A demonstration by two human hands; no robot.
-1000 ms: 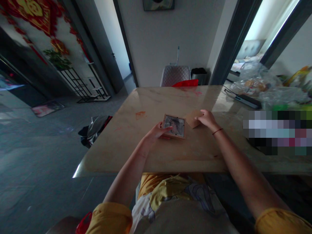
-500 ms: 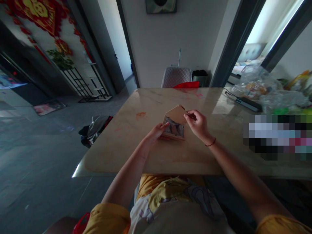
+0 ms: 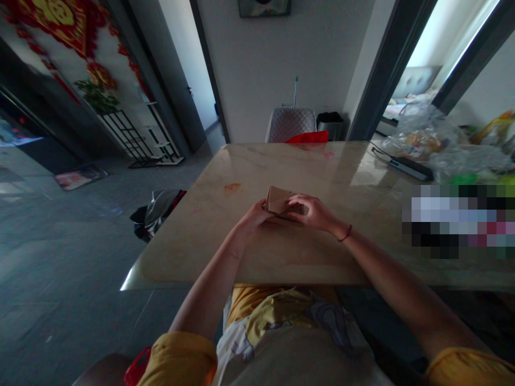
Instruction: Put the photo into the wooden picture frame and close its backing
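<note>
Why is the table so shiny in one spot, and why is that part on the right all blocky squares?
In the head view, bright light makes glare on the polished table top; the blocky patch is pixelated, hiding what lies there.

Polished beige marble tabletop (image 3: 306, 177), orange-red marks on surface. Beyond: quilted grey chair (image 3: 290, 124), dark-topped bin (image 3: 330, 126), white wall (image 3: 273, 64), framed picture (image 3: 264, 7). Left: black metal plant stand (image 3: 131, 136), red-gold wall hanging (image 3: 52, 27). Grey tile floor (image 3: 72, 257), dim. Right: doorway (image 3: 414, 69) onto brighter bedroom.
</note>
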